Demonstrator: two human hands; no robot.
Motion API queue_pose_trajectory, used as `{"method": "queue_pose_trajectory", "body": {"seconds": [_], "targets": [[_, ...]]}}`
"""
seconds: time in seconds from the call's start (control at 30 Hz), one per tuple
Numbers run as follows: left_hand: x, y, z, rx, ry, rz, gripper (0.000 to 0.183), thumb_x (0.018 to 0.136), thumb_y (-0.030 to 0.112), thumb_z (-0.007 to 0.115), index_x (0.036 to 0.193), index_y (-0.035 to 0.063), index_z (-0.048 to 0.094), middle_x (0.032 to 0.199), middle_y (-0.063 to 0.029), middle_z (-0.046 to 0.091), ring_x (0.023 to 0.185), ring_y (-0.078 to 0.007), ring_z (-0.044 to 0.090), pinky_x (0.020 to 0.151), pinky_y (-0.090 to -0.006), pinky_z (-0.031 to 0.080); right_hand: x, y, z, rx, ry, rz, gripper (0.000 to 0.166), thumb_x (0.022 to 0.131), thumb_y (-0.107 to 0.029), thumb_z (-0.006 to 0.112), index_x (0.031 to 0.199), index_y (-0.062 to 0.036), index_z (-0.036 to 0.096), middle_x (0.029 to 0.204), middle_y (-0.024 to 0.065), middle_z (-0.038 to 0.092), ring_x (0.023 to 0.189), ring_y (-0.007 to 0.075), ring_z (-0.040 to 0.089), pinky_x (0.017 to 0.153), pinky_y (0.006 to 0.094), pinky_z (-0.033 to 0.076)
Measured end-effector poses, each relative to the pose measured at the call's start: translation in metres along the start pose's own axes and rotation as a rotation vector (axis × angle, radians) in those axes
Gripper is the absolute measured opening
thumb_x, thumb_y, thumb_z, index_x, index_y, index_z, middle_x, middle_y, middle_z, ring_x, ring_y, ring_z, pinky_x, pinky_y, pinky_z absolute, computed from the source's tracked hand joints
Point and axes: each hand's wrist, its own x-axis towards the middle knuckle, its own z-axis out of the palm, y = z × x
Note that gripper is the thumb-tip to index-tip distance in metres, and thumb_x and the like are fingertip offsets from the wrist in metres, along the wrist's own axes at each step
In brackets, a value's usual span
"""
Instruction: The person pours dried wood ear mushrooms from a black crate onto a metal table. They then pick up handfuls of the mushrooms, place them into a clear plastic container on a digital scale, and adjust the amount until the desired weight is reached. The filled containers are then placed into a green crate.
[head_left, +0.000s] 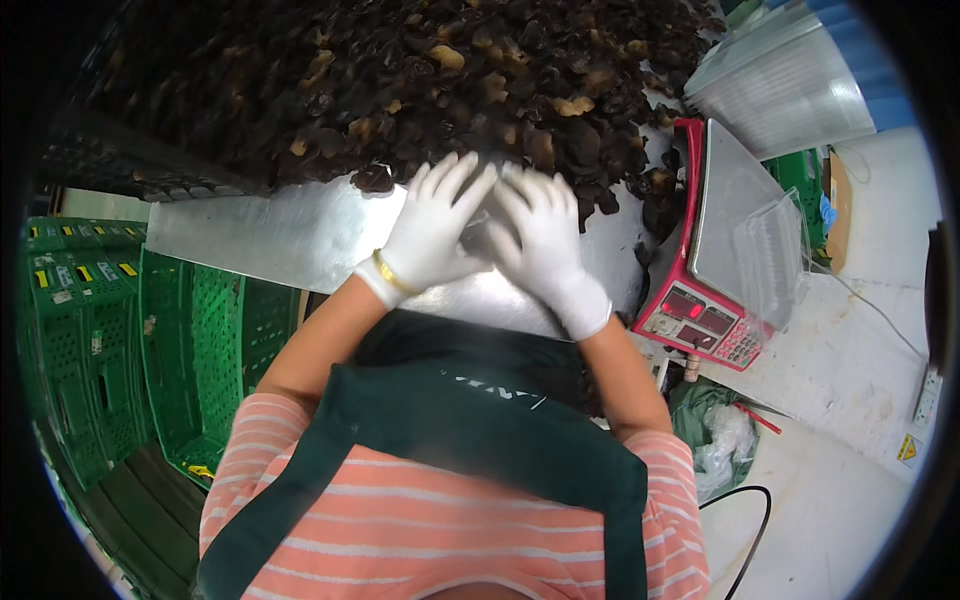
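My left hand (431, 232), in a white glove with a yellow band at the wrist, reaches over a shiny metal tabletop (255, 236). Beside it is my right hand (547, 240), gloved in white too, its fingertips close to the left ones. Both thumbs stand away from the fingers, and I see no firm grip. The small area between the palms is blurred, so I cannot tell what lies there. The fingertips meet the near edge of a large heap of dark brown, flaky pieces (420, 82), which resemble wood ear mushrooms. One loose piece (373, 179) lies left of my left hand.
To the right stands a red digital scale (694, 319) with a clear plastic tray (772, 247) on its pan. Behind it rises a stack of clear trays (780, 82). Green plastic crates (90, 360) stand at the left. A bag (720, 427) sits low at the right.
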Motion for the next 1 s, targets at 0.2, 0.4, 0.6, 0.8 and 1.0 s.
{"method": "queue_pose_trajectory", "body": {"seconds": [0.2, 0.4, 0.6, 0.8, 1.0], "targets": [[-0.063, 0.019, -0.007, -0.092, -0.074, -0.115, 0.087, 0.059, 0.032, 0.084, 0.133, 0.0083, 0.046, 0.134, -0.0244, 0.038, 0.125, -0.0444, 0.037, 0.104, -0.0487, 0.033, -0.058, 0.005, -0.013, -0.011, 0.140, 0.037, 0.032, 0.069, -0.007, 0.069, 0.101, -0.0085, 0.063, 0.105, 0.0083, 0.056, 0.101, 0.0289, 0.052, 0.087, 0.0408, 0.040], [-0.059, 0.018, 0.001, -0.091, 0.094, -0.131, 0.092, 0.058, 0.034, 0.084, 0.135, 0.0078, 0.043, 0.140, -0.0256, 0.031, 0.128, -0.0447, 0.034, 0.105, -0.0486, 0.031, -0.011, 0.009, -0.020, 0.033, 0.353, 0.042, 0.028, 0.074, -0.004, 0.067, 0.101, -0.0091, 0.062, 0.103, 0.0087, 0.058, 0.095, 0.0279, 0.055, 0.083, 0.0383, 0.042], [-0.053, 0.018, -0.002, -0.036, 0.094, -0.108, 0.100, 0.055, 0.034, 0.085, 0.137, 0.0040, 0.038, 0.142, -0.0280, 0.028, 0.131, -0.0455, 0.029, 0.107, -0.0527, 0.027, 0.027, 0.015, -0.007, -0.046, 0.062, 0.124, 0.030, 0.076, -0.022, 0.069, 0.102, -0.0077, 0.063, 0.098, 0.0086, 0.061, 0.096, 0.0279, 0.054, 0.085, 0.0399, 0.041], [-0.067, 0.008, -0.007, 0.080, 0.050, -0.254, 0.111, 0.055, 0.041, 0.084, 0.142, 0.0007, 0.029, 0.148, -0.0310, 0.015, 0.137, -0.0474, 0.017, 0.110, -0.0570, 0.016, 0.014, 0.020, -0.034, 0.144, -0.001, 0.146, 0.022, 0.074, -0.020, 0.072, 0.092, -0.0078, 0.067, 0.096, 0.0072, 0.063, 0.096, 0.0272, 0.056, 0.086, 0.0385, 0.042], [-0.060, 0.010, -0.009, 0.077, 0.066, -0.219, 0.117, 0.055, 0.044, 0.085, 0.144, -0.0002, 0.024, 0.149, -0.0310, 0.013, 0.136, -0.0484, 0.019, 0.109, -0.0568, 0.017, 0.060, 0.062, -0.002, -0.254, 0.110, 0.254, 0.013, 0.078, -0.016, 0.067, 0.088, -0.0086, 0.069, 0.091, 0.0093, 0.064, 0.087, 0.0292, 0.059, 0.074, 0.0383, 0.047]]}}
